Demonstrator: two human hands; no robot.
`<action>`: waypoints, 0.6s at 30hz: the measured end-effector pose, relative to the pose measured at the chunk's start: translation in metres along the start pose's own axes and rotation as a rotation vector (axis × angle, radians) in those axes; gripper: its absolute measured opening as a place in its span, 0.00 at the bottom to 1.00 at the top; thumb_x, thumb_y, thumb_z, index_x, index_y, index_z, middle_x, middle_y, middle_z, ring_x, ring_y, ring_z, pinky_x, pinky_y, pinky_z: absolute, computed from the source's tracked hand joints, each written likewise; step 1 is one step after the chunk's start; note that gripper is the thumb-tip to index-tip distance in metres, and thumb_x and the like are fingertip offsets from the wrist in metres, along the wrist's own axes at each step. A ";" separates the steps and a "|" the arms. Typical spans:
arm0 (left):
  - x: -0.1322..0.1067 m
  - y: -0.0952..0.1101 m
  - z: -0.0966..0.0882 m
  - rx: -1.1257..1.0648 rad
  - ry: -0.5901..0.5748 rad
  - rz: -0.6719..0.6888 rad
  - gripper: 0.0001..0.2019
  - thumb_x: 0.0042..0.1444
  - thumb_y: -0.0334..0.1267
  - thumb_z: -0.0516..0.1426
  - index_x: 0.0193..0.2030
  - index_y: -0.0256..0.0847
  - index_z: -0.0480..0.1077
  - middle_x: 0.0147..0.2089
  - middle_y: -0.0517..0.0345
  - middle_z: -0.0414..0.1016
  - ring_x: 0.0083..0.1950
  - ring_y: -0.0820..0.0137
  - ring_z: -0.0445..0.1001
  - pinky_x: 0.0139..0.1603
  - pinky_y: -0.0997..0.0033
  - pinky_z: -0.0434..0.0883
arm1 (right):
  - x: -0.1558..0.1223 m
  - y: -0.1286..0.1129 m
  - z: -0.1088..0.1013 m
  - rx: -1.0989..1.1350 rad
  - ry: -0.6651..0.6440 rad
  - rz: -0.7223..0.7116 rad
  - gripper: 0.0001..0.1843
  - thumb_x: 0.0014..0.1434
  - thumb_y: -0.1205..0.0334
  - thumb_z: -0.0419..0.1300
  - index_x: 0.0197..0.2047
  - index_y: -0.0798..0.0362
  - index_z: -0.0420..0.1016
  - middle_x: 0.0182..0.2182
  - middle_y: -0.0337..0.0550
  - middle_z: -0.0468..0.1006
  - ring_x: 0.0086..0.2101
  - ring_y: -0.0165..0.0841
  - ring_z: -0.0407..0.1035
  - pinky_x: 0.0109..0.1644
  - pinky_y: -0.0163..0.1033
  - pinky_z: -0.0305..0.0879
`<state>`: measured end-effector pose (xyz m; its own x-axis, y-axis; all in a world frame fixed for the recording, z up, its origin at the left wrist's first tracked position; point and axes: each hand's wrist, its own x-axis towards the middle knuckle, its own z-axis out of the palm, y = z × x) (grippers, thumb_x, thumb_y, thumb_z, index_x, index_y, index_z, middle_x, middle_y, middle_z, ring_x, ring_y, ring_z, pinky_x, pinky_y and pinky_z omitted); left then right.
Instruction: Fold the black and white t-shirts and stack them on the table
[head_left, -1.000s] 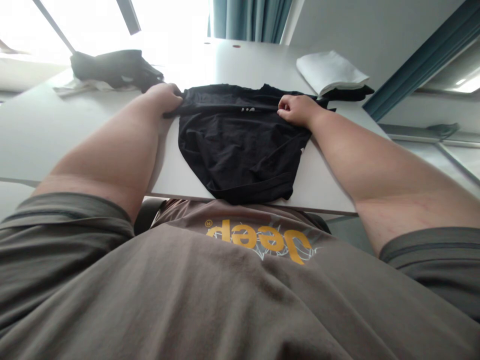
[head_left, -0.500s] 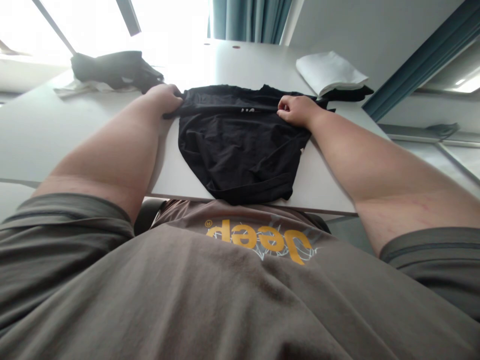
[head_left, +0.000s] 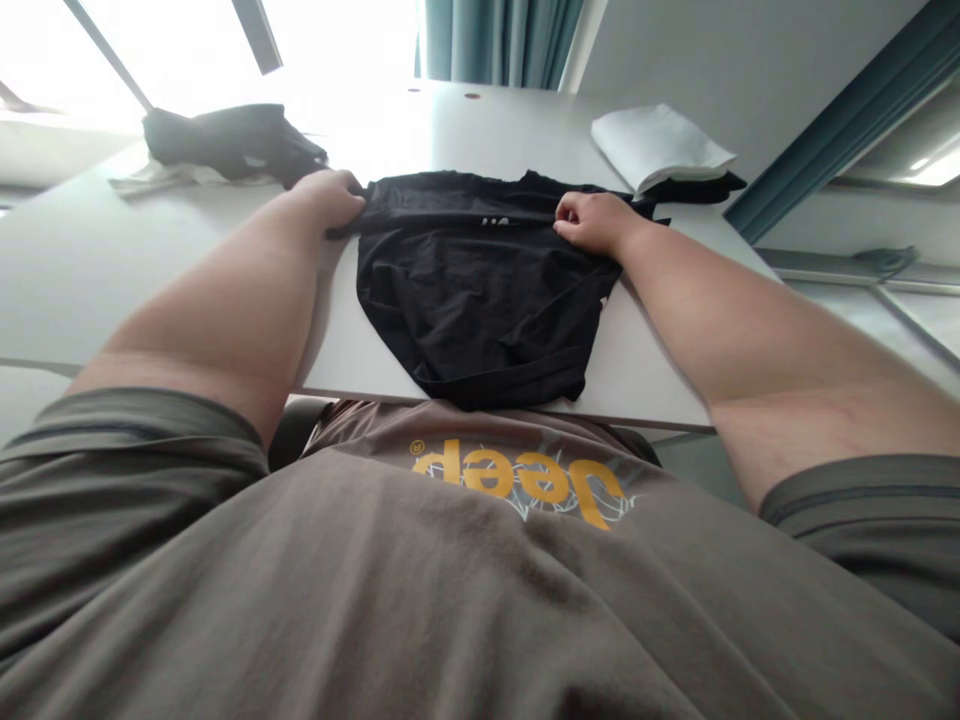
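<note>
A black T-shirt (head_left: 472, 290) lies spread on the white table (head_left: 75, 270) in front of me, its near end hanging slightly over the table's front edge. My left hand (head_left: 330, 198) is closed on the shirt's far left edge. My right hand (head_left: 592, 218) pinches the fabric at the far right edge. A fold line with small white lettering runs between the two hands.
A crumpled black garment (head_left: 232, 140) lies at the far left over something white. A folded white cloth (head_left: 660, 145) rests on a dark garment (head_left: 697, 187) at the far right. Teal curtains (head_left: 499, 40) hang beyond the table. My brown shirt fills the foreground.
</note>
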<state>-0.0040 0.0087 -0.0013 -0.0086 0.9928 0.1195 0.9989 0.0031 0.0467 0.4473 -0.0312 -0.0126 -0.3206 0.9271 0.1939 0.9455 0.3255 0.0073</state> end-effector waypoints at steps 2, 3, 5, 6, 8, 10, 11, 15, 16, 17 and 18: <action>0.001 -0.001 0.001 -0.003 0.001 0.007 0.28 0.66 0.49 0.61 0.70 0.42 0.75 0.65 0.49 0.76 0.60 0.51 0.74 0.61 0.53 0.72 | -0.001 -0.001 -0.001 -0.005 -0.002 0.001 0.17 0.70 0.58 0.58 0.56 0.57 0.79 0.49 0.54 0.83 0.46 0.44 0.75 0.52 0.45 0.66; 0.001 -0.001 0.001 -0.003 0.001 0.010 0.28 0.66 0.49 0.61 0.70 0.41 0.75 0.66 0.49 0.76 0.60 0.51 0.74 0.61 0.52 0.72 | -0.001 -0.002 -0.001 -0.005 -0.004 0.002 0.17 0.70 0.58 0.58 0.56 0.57 0.79 0.50 0.54 0.83 0.47 0.45 0.75 0.52 0.45 0.65; 0.001 -0.001 0.001 0.002 0.003 0.011 0.28 0.66 0.49 0.61 0.69 0.40 0.75 0.66 0.48 0.76 0.60 0.51 0.74 0.61 0.52 0.72 | -0.002 -0.003 -0.002 0.003 -0.015 0.006 0.18 0.70 0.58 0.57 0.57 0.57 0.78 0.51 0.55 0.82 0.48 0.46 0.75 0.54 0.46 0.65; 0.001 -0.001 0.001 0.005 0.002 0.010 0.28 0.66 0.49 0.60 0.69 0.39 0.75 0.66 0.48 0.76 0.60 0.51 0.74 0.61 0.52 0.73 | -0.003 -0.003 -0.003 0.009 -0.022 0.011 0.18 0.70 0.58 0.57 0.57 0.57 0.78 0.52 0.55 0.82 0.49 0.46 0.75 0.55 0.47 0.65; 0.000 -0.001 0.001 0.011 -0.002 0.007 0.28 0.66 0.49 0.60 0.70 0.38 0.74 0.65 0.47 0.76 0.60 0.51 0.74 0.60 0.52 0.73 | -0.004 -0.004 -0.004 0.015 -0.031 0.021 0.18 0.70 0.58 0.57 0.58 0.57 0.78 0.53 0.55 0.82 0.50 0.46 0.74 0.56 0.47 0.64; -0.001 -0.001 0.001 0.013 -0.005 0.005 0.28 0.66 0.49 0.59 0.70 0.39 0.74 0.65 0.47 0.76 0.59 0.51 0.74 0.60 0.53 0.73 | -0.004 -0.004 -0.004 0.014 -0.033 0.030 0.18 0.71 0.57 0.57 0.58 0.57 0.78 0.52 0.55 0.82 0.50 0.45 0.74 0.56 0.46 0.64; -0.001 -0.001 0.001 0.015 -0.003 0.007 0.28 0.67 0.49 0.59 0.70 0.40 0.74 0.65 0.48 0.76 0.59 0.52 0.75 0.60 0.53 0.73 | -0.004 -0.004 -0.004 0.013 -0.032 0.032 0.18 0.71 0.57 0.57 0.57 0.57 0.78 0.52 0.54 0.82 0.50 0.45 0.74 0.56 0.46 0.64; -0.002 -0.001 0.000 0.023 0.003 0.011 0.27 0.67 0.50 0.58 0.69 0.43 0.75 0.64 0.51 0.77 0.58 0.53 0.74 0.60 0.54 0.73 | -0.001 -0.001 -0.001 0.004 -0.013 0.015 0.17 0.70 0.57 0.58 0.56 0.56 0.78 0.51 0.53 0.82 0.47 0.44 0.74 0.53 0.45 0.65; -0.002 0.000 0.000 0.022 0.002 0.008 0.28 0.66 0.50 0.59 0.69 0.42 0.75 0.64 0.51 0.77 0.58 0.53 0.74 0.60 0.54 0.73 | -0.001 0.001 0.000 0.001 -0.009 0.009 0.17 0.70 0.57 0.58 0.56 0.55 0.78 0.51 0.53 0.83 0.47 0.44 0.74 0.53 0.45 0.66; -0.003 0.000 -0.001 0.019 0.001 0.004 0.28 0.65 0.50 0.59 0.69 0.42 0.75 0.64 0.50 0.77 0.58 0.52 0.74 0.59 0.54 0.73 | 0.000 0.002 0.000 0.000 -0.006 0.004 0.17 0.70 0.57 0.57 0.56 0.55 0.78 0.50 0.53 0.83 0.46 0.44 0.74 0.52 0.45 0.66; -0.003 0.001 -0.002 0.014 0.000 0.000 0.29 0.64 0.50 0.60 0.69 0.42 0.75 0.64 0.50 0.77 0.58 0.52 0.74 0.60 0.54 0.73 | 0.001 0.002 0.001 0.000 -0.004 0.001 0.18 0.70 0.56 0.57 0.56 0.55 0.78 0.50 0.53 0.83 0.46 0.44 0.74 0.52 0.45 0.66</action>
<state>-0.0032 0.0053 0.0000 -0.0082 0.9928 0.1194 0.9995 0.0044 0.0324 0.4493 -0.0295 -0.0134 -0.3202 0.9282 0.1897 0.9458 0.3248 0.0072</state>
